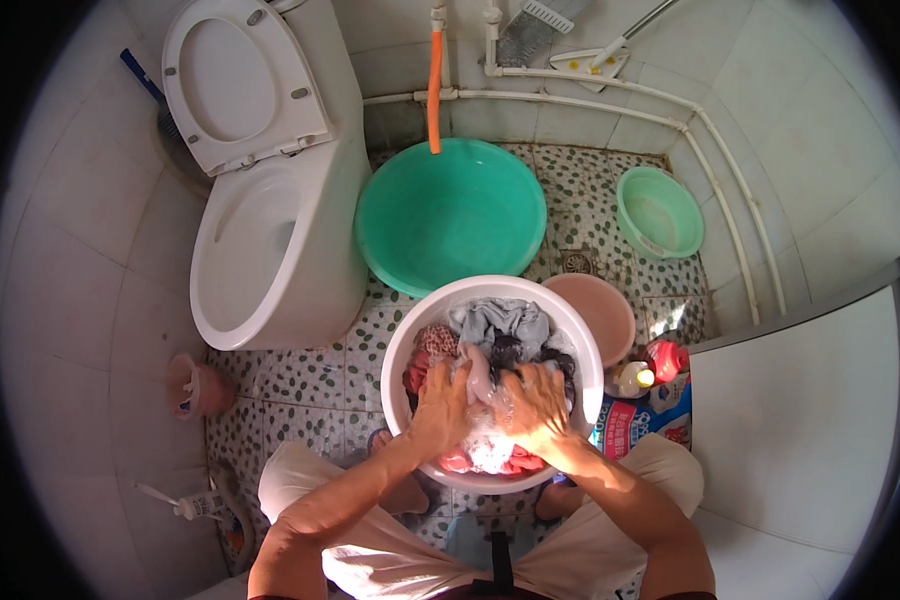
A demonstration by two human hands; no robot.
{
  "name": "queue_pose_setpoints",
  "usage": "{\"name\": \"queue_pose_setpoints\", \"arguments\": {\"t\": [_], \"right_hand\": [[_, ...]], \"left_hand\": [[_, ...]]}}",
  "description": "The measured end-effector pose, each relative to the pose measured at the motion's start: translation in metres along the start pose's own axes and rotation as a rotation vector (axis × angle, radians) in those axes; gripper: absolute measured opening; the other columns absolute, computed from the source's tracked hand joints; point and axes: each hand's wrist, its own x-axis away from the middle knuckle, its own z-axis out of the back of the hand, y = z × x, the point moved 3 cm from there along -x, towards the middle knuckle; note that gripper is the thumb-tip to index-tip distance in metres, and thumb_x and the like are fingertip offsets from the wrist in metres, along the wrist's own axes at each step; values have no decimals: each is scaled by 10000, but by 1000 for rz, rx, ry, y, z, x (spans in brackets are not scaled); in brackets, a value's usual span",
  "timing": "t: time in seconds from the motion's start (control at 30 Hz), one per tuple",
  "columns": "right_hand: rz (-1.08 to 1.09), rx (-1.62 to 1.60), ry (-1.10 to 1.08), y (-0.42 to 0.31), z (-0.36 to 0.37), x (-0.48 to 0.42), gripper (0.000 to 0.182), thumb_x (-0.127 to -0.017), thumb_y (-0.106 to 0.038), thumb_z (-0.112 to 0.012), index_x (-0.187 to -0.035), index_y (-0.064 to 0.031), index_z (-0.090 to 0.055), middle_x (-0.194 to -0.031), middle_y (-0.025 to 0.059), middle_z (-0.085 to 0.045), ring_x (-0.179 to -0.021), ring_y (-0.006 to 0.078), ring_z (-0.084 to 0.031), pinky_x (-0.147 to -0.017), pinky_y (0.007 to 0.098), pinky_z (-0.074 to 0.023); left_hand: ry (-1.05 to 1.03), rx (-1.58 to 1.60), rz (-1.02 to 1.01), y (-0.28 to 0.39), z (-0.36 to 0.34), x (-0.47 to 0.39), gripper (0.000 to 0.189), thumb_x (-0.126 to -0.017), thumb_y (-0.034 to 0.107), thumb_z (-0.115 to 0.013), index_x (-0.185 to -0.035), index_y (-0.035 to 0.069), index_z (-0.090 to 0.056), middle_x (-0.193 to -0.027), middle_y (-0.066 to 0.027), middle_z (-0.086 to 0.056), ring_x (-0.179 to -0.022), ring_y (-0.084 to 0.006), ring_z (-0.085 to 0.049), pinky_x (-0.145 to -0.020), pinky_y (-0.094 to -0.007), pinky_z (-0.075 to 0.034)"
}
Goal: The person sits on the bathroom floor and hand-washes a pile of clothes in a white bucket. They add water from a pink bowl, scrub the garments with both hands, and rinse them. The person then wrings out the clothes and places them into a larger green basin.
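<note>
A round pale plastic basin (395, 375) stands before me, filled with wet clothes and sudsy water. My left hand (442, 401) presses into the laundry on the basin's left side, beside a light pink cloth (478, 373). On the right side, my right hand (536, 405) lies over dark cloth with its fingers bent down into the suds. Whether either hand grips any fabric cannot be told, as the fingertips are partly hidden. Grey cloth (499, 321) lies beyond both hands. A patterned reddish cloth (436, 340) is at the left, and red cloth (523, 460) shows at the near edge.
A large green basin (450, 217) stands under an orange hose (435, 97), beside the toilet (319, 255). Pink (607, 315) and light green basins (660, 214) stand to the right. Bottles (666, 360) and a detergent bag (622, 429) sit near my right knee. A floor drain (577, 262) lies behind.
</note>
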Motion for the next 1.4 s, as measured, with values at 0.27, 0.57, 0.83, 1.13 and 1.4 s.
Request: {"name": "queue_pose_setpoints", "arguments": {"t": [0.27, 0.57, 0.83, 1.13, 1.4], "right_hand": [[-94, 12, 6, 22, -28, -44, 254, -897, -292, -631, -847, -43, -636, -761, 160, -660, -720, 326, -655, -750, 456, -461], [-466, -331, -146, 33, 13, -25, 690, -953, -573, -508, -1451, -98, -471, -1489, 192, -417, -1371, 386, -353, -1150, 530, -211], [-1070, -885, -6, 94, -20, -9, 706, -994, -561, -501, -1313, 66, -550, -1204, 211, -611, -1089, 274, -559, -917, 401, -435], [-1130, -898, -130, 80, -31, -59, 680, -871, -561, -637, -1005, 104, -690, -898, 207, -696, -845, 298, -650, -755, 437, -472], [-567, -718, 29, 51, -4, -67, 281, -817, -218, -577, -834, 61, -605, -723, 201, -593, -683, 265, -581, -656, 429, -437]], "left_hand": [[47, -85, 205, -18, -17, -35, 592, -861, 56, -615, -1399, 43, -369, -1225, -263, -447, -1125, -454, -500, -925, -507, -467], [230, 346, 182, -22, 8, -28, 641, -798, 260, -782, -1337, 63, -495, -1233, -203, -509, -1140, -371, -519, -1013, -468, -431], [103, 1218, 971, -59, 5, -41, 558, -994, 393, -571, -1424, 50, -478, -1382, -88, -565, -1252, -233, -552, -1043, -389, -475], [45, 1450, 749, -70, -24, -76, 465, -844, 287, -732, -1182, -19, -637, -1094, -136, -686, -959, -252, -670, -820, -360, -564], [3, 1372, 541, -30, 21, -69, 152, -764, 43, -676, -897, -31, -680, -819, -79, -665, -699, -172, -650, -640, -313, -536]]}}
